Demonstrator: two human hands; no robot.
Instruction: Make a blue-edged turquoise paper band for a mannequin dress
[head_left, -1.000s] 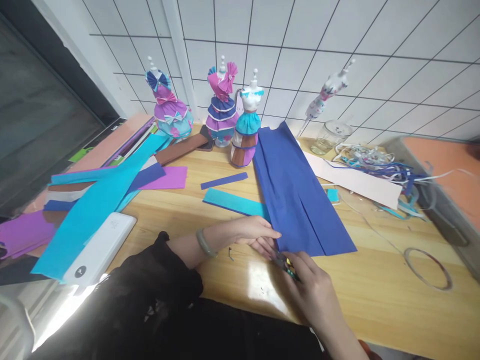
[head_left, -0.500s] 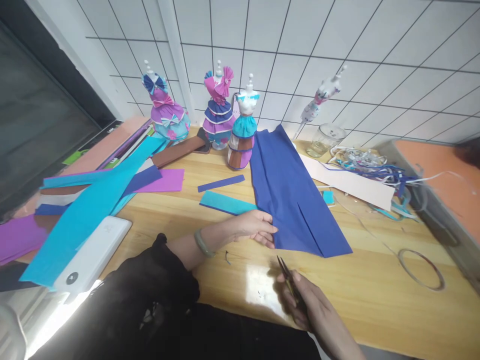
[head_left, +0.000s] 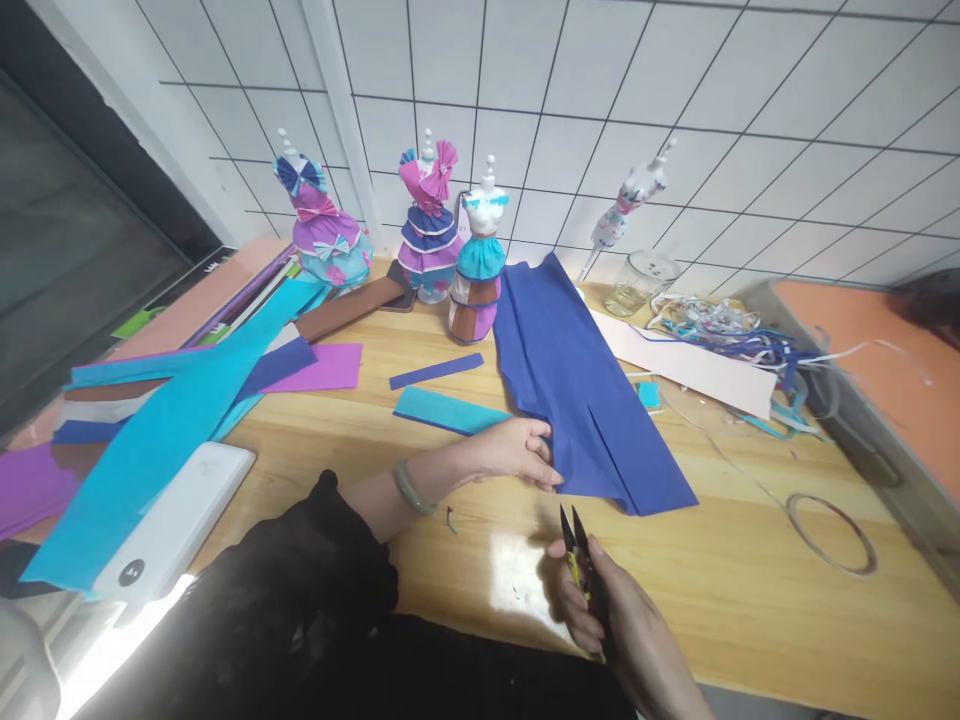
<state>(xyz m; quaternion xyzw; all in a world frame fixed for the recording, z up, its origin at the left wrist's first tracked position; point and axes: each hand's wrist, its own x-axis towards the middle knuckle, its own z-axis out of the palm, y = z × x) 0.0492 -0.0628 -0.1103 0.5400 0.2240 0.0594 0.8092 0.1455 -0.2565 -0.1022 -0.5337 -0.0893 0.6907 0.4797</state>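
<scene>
My left hand (head_left: 521, 452) is closed on the lower left edge of a large dark blue fabric piece (head_left: 581, 385), which lies on the table with a slit or fold near its lower right. Part of a turquoise strip with a blue border (head_left: 442, 408) passes beneath that hand. My right hand (head_left: 611, 610) grips a pair of thread snips (head_left: 576, 560), black with some yellow. Their blades are apart and point toward the fabric's lower edge, a short way off. A narrow dark blue strip (head_left: 436, 371) lies beyond the turquoise one.
Three small dressed mannequins (head_left: 476, 270) stand at the back; a fourth (head_left: 630, 200) leans by a glass jar (head_left: 637, 280). Turquoise and other coloured fabric (head_left: 165, 430) and a white power bank (head_left: 176, 520) lie left. Scraps (head_left: 720, 330), a pale strip (head_left: 690, 365) and a ring (head_left: 832, 535) lie right.
The snips' blades have spread apart in my right hand. My left hand keeps its hold on the dark blue fabric's edge. The view has shifted slightly.
</scene>
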